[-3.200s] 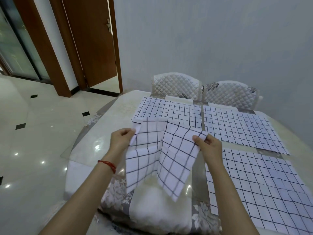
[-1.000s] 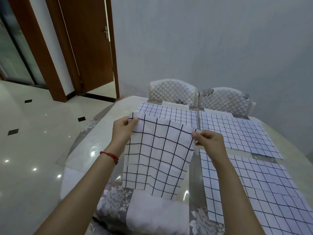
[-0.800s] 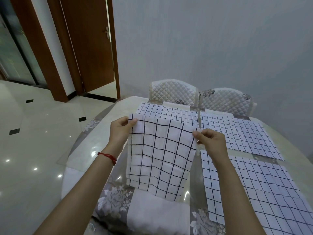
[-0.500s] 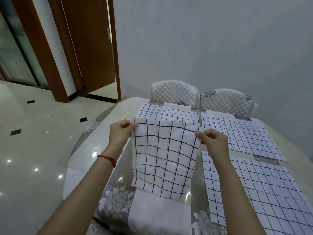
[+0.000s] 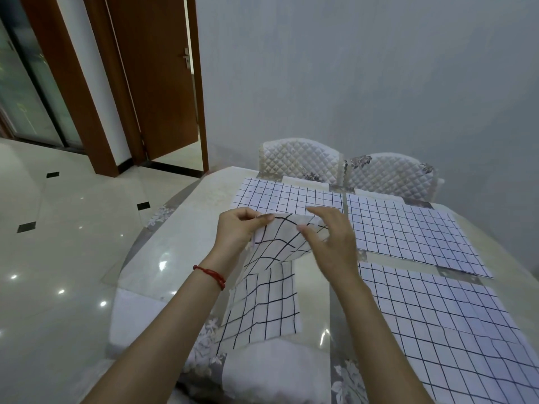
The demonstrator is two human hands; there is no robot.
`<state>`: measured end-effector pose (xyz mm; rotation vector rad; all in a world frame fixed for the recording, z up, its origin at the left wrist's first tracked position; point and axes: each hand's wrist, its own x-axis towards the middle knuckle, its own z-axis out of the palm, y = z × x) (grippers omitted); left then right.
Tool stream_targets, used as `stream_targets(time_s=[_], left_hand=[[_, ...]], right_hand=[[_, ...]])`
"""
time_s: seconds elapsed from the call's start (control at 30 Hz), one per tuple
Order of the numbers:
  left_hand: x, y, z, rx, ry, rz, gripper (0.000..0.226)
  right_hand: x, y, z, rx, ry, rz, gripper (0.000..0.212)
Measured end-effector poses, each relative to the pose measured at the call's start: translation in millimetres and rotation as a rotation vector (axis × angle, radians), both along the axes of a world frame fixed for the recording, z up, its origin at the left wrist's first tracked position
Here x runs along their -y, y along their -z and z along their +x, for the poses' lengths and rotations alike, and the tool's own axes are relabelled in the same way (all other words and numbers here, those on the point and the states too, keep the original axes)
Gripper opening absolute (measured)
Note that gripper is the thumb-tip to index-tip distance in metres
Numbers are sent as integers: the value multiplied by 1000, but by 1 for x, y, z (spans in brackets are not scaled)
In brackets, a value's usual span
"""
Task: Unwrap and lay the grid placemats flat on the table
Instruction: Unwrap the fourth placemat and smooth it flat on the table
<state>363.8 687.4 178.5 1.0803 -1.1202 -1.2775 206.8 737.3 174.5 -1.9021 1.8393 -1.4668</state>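
Overhead | left hand point(image 5: 237, 231) pinching held placemat point(image 5: 264, 298) top edge | right hand point(image 5: 332, 243) fingers spread, covering its right corner, grasp unclear | no readable writing

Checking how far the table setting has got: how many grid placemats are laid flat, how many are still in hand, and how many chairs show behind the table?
Placemats flat on table: 3
Placemats in hand: 1
Chairs: 2
Total: 6

Both hands point(image 5: 287, 237) gather placemat point(image 5: 264, 298) — bunched, draping.
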Motion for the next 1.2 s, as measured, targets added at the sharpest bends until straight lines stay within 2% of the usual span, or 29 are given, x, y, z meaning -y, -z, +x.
stream_targets(time_s=[0.1,0.23,0.3,0.47,0.57,0.67,0.73,0.8,0.87,1.0,1.13,1.2], left_hand=[[0,-2,-4,64,57,-28,13],[-1,-5,-3,86,145,-62,14],[-2,-6,1,106,156,-65,21],[-2,-6,8,201,152,-123,16],[0,-7,10,195,82,-127,21],[7,-3,15,174,-46,-59,18],[11,3,18,264,-135,-50,15],[9,4,17,377,-166,-123,28],[3,-3,11,372,-77,-217,30],[-4,-11,-1,413,220,-301,24],[2,-14,-2,439,168,-368,8],[3,-20,0,445,173,-388,9]], right_hand=[[5,-2,15,-28,-98,0,36],[9,-6,20,-14,-122,-27,14],[9,-9,19,11,-119,-10,13],[8,-12,15,75,-134,37,9],[9,-12,14,119,-123,8,8],[8,-15,10,204,-119,-4,8],[7,-18,7,225,-130,8,12],[8,-19,6,226,-145,22,19],[9,-21,7,206,-154,16,23],[10,-24,12,201,-182,6,12],[7,-29,8,256,-211,74,10],[7,-31,2,253,-226,149,10]])
